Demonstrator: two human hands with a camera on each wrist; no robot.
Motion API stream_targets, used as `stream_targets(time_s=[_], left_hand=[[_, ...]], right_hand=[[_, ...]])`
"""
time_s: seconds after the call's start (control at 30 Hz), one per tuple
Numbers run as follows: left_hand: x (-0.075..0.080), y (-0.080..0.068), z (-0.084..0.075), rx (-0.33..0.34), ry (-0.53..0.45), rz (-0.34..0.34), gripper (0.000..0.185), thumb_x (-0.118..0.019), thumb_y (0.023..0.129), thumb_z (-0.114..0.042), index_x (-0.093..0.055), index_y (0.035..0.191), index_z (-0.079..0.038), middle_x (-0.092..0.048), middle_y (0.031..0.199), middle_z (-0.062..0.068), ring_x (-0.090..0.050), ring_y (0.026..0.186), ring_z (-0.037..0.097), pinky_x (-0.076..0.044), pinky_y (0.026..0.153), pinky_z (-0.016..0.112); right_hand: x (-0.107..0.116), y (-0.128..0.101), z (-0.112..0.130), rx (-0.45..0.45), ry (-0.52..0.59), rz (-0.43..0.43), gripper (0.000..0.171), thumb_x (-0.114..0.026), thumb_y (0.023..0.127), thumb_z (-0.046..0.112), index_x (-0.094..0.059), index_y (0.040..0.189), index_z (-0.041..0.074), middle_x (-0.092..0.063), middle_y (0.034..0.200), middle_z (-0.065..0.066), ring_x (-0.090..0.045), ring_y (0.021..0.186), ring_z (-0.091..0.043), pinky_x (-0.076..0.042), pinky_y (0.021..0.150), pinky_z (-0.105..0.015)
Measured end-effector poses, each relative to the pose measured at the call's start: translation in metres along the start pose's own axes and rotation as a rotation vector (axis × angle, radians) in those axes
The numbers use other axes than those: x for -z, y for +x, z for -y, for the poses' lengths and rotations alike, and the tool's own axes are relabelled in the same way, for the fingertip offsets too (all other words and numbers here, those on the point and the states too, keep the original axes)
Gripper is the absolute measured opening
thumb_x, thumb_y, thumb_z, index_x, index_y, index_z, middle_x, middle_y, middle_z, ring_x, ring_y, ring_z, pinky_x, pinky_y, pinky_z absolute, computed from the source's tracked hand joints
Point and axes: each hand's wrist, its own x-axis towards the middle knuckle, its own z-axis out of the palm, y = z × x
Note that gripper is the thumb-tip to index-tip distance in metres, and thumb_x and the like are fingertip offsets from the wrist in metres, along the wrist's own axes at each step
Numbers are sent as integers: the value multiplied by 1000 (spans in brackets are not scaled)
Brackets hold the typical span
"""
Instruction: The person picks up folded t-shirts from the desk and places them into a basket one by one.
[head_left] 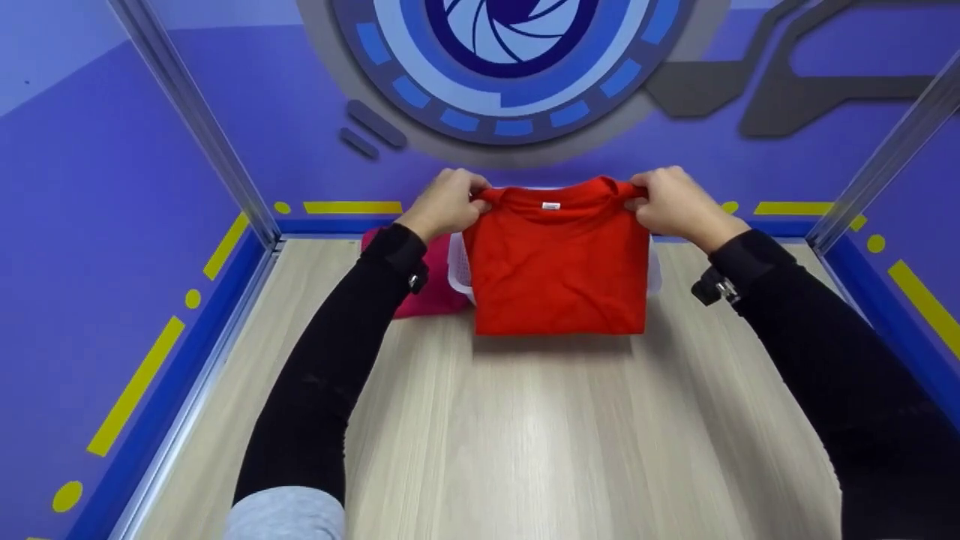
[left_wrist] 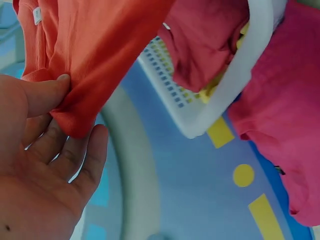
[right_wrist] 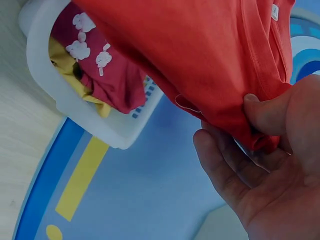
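A folded red T-shirt (head_left: 559, 270) with a small white neck label hangs between both hands, in front of and over a white plastic basket (head_left: 459, 270). My left hand (head_left: 448, 201) pinches its left shoulder corner between thumb and fingers; the left wrist view shows that hand (left_wrist: 55, 145) close. My right hand (head_left: 675, 202) pinches the opposite shoulder corner, seen also in the right wrist view (right_wrist: 270, 150). Inside the basket (right_wrist: 117, 132) lie a dark red garment (right_wrist: 112, 75) with white prints and a yellow cloth (right_wrist: 75, 75). The shirt hides most of the basket in the head view.
A pink garment (head_left: 431, 292) lies on the wooden table (head_left: 555, 450) against the basket's left side. Blue panels (head_left: 300, 135) with yellow marks wall in the back and both sides, with metal posts (head_left: 202, 127) at the corners.
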Motion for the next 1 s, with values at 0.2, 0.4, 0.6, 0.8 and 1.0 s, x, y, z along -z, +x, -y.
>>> stream_targets(time_s=[0.2, 0.4, 0.6, 0.8, 1.0], left_hand=[[-15, 11, 9, 59, 52, 5, 25, -68, 105, -14, -81, 127, -13, -80, 120, 8, -70, 111, 25, -56, 107, 44], [-28, 23, 17, 97, 74, 9, 28, -70, 105, -16, -80, 130, -12, -79, 126, 10, -70, 117, 27, -55, 110, 45], [-41, 32, 24, 141, 99, 35, 27, -70, 105, -16, -81, 128, -13, -79, 130, 11, -71, 116, 28, -56, 108, 45], [-55, 36, 25, 159, 136, 32, 25, -65, 104, -11, -82, 123, -12, -78, 130, 12, -70, 111, 28, -56, 103, 44], [-62, 39, 25, 172, 154, 18, 23, -64, 103, -9, -82, 115, -12, -78, 127, 13, -67, 105, 29, -55, 97, 43]], right_hand=[[-19, 14, -10, -44, -21, 32, 11, -63, 96, 5, -65, 85, 5, -60, 77, -13, -56, 79, -34, -42, 73, -42], [-37, 23, -20, -83, -7, 65, 9, -61, 94, 5, -68, 90, 2, -68, 86, -19, -59, 87, -38, -47, 79, -47], [-55, 29, -27, -117, 12, 103, 10, -62, 98, 7, -68, 92, 0, -69, 92, -22, -59, 90, -39, -49, 83, -49], [-67, 31, -33, -129, 23, 123, 12, -61, 98, 5, -70, 100, -3, -72, 100, -26, -60, 92, -39, -50, 86, -51], [-73, 33, -36, -139, 23, 140, 16, -58, 99, 6, -69, 103, -5, -70, 101, -27, -59, 93, -40, -50, 89, -52]])
